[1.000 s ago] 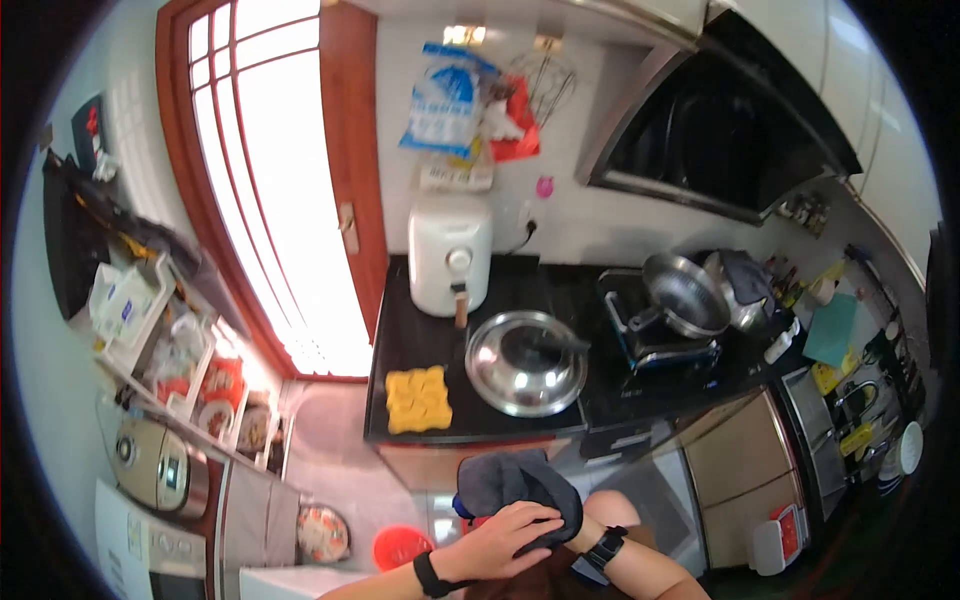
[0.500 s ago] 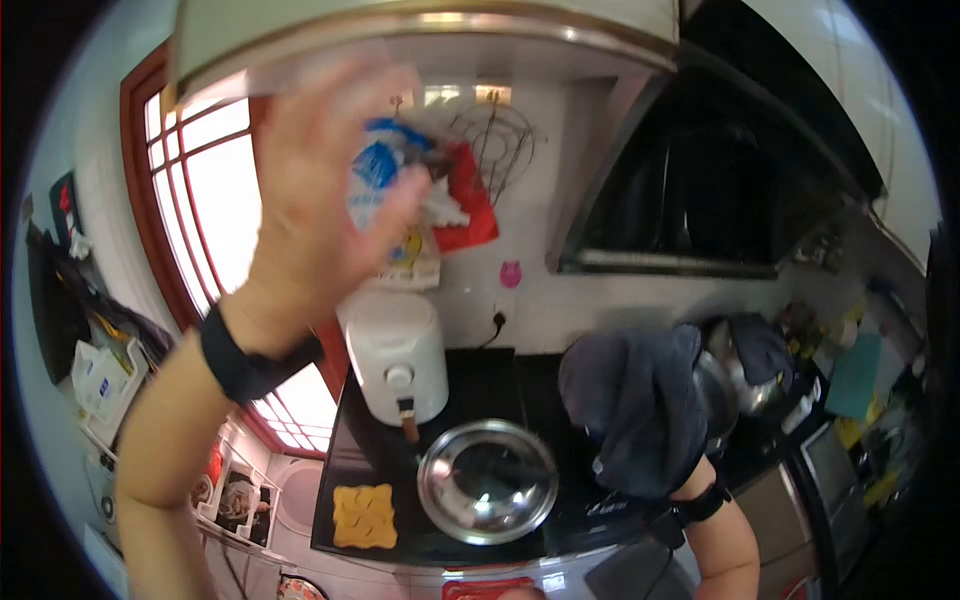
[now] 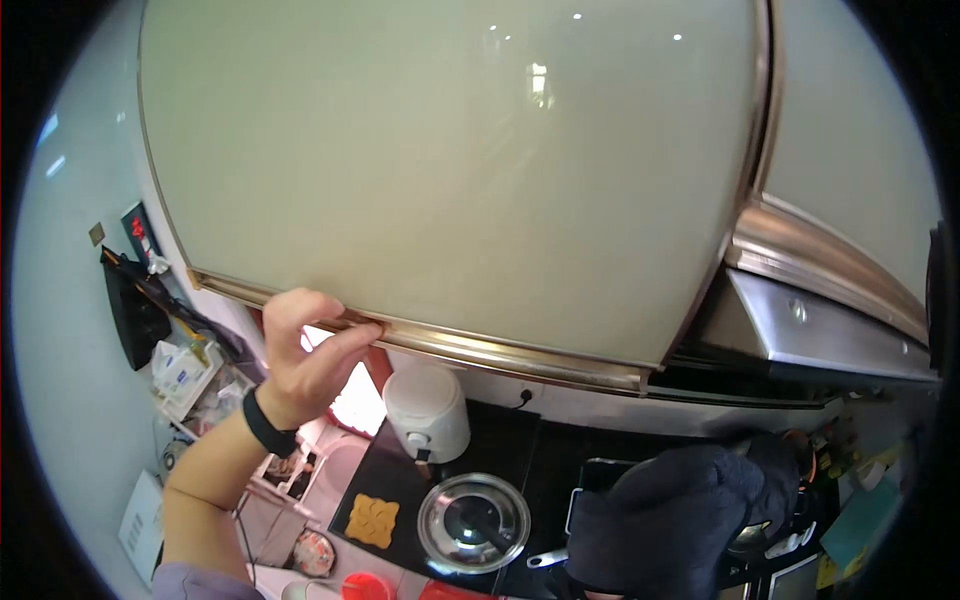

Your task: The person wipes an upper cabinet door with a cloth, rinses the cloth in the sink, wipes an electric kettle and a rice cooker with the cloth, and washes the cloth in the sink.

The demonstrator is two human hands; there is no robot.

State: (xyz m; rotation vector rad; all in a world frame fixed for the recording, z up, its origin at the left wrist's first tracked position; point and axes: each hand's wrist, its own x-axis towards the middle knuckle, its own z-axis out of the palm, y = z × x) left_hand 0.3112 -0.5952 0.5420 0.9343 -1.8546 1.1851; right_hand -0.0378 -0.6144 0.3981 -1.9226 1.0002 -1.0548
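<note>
My left hand (image 3: 305, 360) is raised, its fingers and thumb closed on the metal handle strip (image 3: 480, 350) along the lower edge of a wall cabinet door (image 3: 430, 180). A black band circles that wrist. At the lower right a bulky dark grey cloth (image 3: 650, 520) is bunched up close to me. My right hand is hidden behind this cloth and appears to hold it; the fingers do not show. Below the cabinet, a round steel lid (image 3: 473, 522) lies on the black counter, beside a yellow wavy-edged mat (image 3: 372, 521).
A white air fryer (image 3: 427, 410) stands at the back of the counter, under the cabinet. The range hood (image 3: 830, 325) juts out on the right. Along the left wall is a shelf unit with a tissue pack (image 3: 180, 372). A red round item (image 3: 367, 586) shows at the bottom.
The view has tilted up, so the cabinet door now fills the top. My left hand has gone from open in mid-air to gripping the door's handle strip. The grey cloth sits lower in view.
</note>
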